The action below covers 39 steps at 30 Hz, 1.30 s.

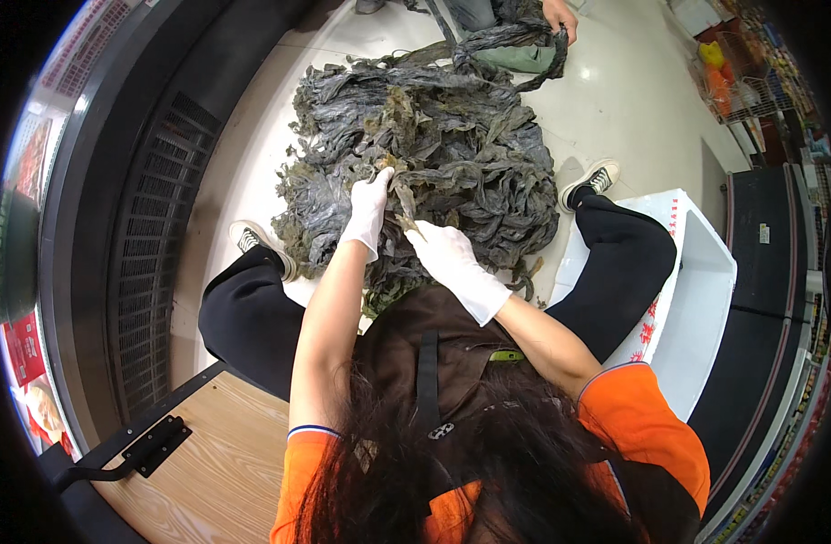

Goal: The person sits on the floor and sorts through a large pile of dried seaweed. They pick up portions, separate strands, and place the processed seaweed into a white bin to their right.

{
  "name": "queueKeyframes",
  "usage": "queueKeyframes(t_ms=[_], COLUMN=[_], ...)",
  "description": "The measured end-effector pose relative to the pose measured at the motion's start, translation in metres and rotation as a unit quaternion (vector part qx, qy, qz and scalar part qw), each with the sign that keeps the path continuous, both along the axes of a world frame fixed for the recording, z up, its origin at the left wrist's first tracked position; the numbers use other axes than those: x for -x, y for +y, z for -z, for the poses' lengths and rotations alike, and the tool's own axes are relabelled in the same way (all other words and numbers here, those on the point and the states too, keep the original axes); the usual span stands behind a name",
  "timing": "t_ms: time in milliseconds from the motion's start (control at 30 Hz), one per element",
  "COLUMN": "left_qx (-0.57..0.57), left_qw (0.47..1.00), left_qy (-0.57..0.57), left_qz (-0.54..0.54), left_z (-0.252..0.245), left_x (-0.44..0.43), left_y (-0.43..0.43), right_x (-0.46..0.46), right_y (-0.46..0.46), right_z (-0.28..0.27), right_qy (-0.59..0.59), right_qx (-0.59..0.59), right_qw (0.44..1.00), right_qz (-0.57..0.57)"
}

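A big heap of dark, crumpled dried seaweed (pixel 470 156), probably kelp, lies on the floor between my feet. My left hand (pixel 369 207), in a white glove, pinches a brownish-green seaweed frond (pixel 381 163) at the near side of the heap. A narrow piece of seaweed (pixel 406 204) runs down from there to my right hand (pixel 453 255), also gloved in white. Thumb and fingers of that hand are closed on its lower end. Both hands are above the near part of the pile, in front of my brown apron (pixel 395 340).
Across the heap, another person's hand (pixel 560 20) holds a long seaweed strip (pixel 558 58). A white foam box (pixel 701 285) with red writing stands by my right leg. A vented black cabinet base (pixel 160 238) runs along the left. Behind me on the left is a wood-topped cart (pixel 211 455).
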<state>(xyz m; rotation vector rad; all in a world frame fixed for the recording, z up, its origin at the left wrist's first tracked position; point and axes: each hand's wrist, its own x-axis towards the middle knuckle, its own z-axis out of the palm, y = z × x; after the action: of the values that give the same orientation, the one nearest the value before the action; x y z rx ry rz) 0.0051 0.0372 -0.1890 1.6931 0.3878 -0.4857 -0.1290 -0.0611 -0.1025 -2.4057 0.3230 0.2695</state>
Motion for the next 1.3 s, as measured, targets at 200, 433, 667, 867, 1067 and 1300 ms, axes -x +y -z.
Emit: queueKeyframes(t_ms=[200,433,667,867,1067,1300], left_qx=[-0.035,-0.048,0.053,0.199,0.167,0.041], left_qw=[0.991,0.985,0.988,0.944,0.96,0.998], left_qy=[-0.128,-0.165,-0.054,0.063,0.059,0.05], left_qz=[0.004,-0.006,-0.136,-0.256,-0.217,0.014], left_z=[-0.005,-0.007,0.013,0.015,0.008,-0.011], left_x=[-0.003,-0.01,-0.036,-0.05,-0.048,-0.045], left_y=[-0.011,-0.014,-0.008,-0.003,-0.01,-0.008], right_x=[0.024,0.053,0.083,0.096,0.101,0.069], right_y=[-0.011,-0.014,-0.03,-0.062,-0.081,-0.133], right_z=[-0.03,-0.043,-0.068,-0.092,-0.114,-0.149], right_qy=[-0.021,-0.135,-0.059,-0.063,-0.049,-0.039], right_qx=[0.059,0.134,0.163,0.013,-0.023,-0.175], right_qw=[0.998,0.981,0.984,0.994,0.996,0.962], right_qz=[0.016,0.025,0.033,0.087,0.074,0.205])
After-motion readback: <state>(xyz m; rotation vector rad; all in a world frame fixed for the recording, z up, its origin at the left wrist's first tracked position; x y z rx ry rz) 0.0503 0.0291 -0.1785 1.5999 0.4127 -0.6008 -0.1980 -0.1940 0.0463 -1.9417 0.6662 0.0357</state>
